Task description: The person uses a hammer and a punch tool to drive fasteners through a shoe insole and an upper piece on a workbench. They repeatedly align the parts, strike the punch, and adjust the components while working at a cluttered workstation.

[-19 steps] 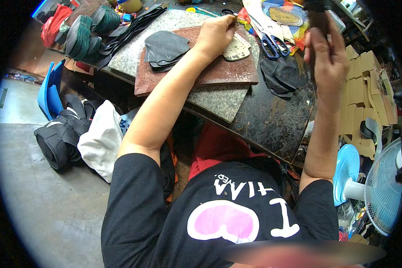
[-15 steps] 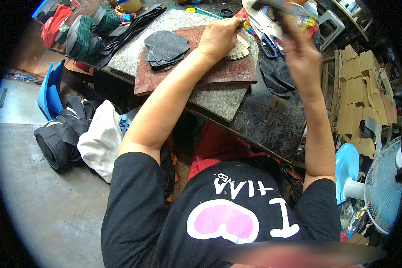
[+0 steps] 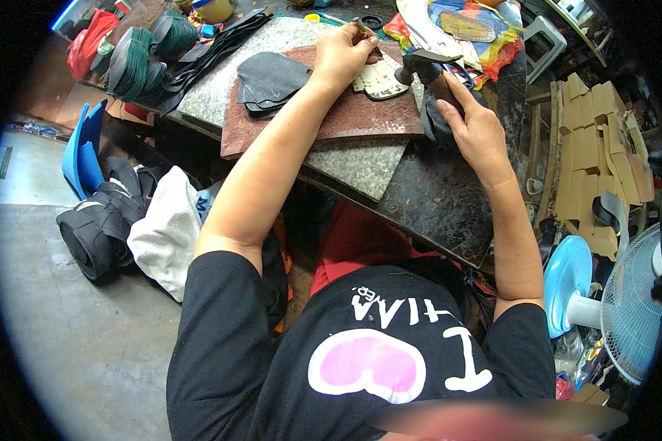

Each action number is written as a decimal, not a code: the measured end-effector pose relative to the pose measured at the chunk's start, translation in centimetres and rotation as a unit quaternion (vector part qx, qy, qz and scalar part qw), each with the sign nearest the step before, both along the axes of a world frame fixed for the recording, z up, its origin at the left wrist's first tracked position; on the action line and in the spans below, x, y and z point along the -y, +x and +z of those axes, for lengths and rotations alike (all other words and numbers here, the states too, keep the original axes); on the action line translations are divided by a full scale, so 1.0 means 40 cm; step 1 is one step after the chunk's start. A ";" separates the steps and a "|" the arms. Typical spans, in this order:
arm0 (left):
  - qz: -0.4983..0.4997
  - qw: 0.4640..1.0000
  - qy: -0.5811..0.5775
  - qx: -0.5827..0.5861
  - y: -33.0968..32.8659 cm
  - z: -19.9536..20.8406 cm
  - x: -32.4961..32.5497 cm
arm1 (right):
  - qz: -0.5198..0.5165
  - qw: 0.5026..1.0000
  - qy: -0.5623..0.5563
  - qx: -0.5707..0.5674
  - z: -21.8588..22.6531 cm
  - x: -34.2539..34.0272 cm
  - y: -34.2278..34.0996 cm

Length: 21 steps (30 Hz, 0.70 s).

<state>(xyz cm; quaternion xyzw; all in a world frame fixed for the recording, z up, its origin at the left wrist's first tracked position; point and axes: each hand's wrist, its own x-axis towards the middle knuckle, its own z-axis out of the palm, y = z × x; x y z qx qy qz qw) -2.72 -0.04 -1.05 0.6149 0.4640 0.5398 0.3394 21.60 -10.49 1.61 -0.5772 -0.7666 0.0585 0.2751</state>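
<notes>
My right hand [image 3: 479, 132] is closed around the dark handle of a hammer [image 3: 426, 65]. The hammer's head hangs over the right edge of a reddish-brown board [image 3: 346, 126]. My left hand [image 3: 343, 57] pinches a short metal punch [image 3: 361, 28], mostly hidden by the fingers. Just beside that hand, a cream pattern piece [image 3: 381, 82] with handwriting and small marks lies on the board. Left of my wrist, several dark grey cut pieces of leather-like sheet [image 3: 271, 79] lie stacked.
A grey stone slab [image 3: 357, 170] supports the board on a dark worktable [image 3: 449, 198]. Black cloth [image 3: 435, 125] and partly hidden scissors lie to the right. Green cord spools [image 3: 130, 62] and black strips [image 3: 217, 55] are at far left; a fan [image 3: 632, 301] stands at right.
The hammer has come down from its raised, blurred position toward the board, with my right hand. My left hand and the punch have shifted left, uncovering more of the cream pattern piece.
</notes>
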 end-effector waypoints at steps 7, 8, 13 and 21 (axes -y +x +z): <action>0.029 0.959 0.158 -0.235 0.004 0.026 0.030 | 0.091 0.971 0.112 -0.189 0.176 0.021 -0.001; 0.040 0.948 0.186 -0.254 0.010 0.028 0.035 | 0.100 0.957 0.114 -0.246 0.198 0.025 -0.003; 0.061 0.910 0.261 -0.317 0.039 0.037 0.047 | 0.117 0.954 0.215 -0.176 0.172 -0.001 -0.019; 0.061 0.981 0.089 -0.160 0.020 0.016 0.027 | 0.020 1.000 0.017 -0.015 0.044 0.006 0.004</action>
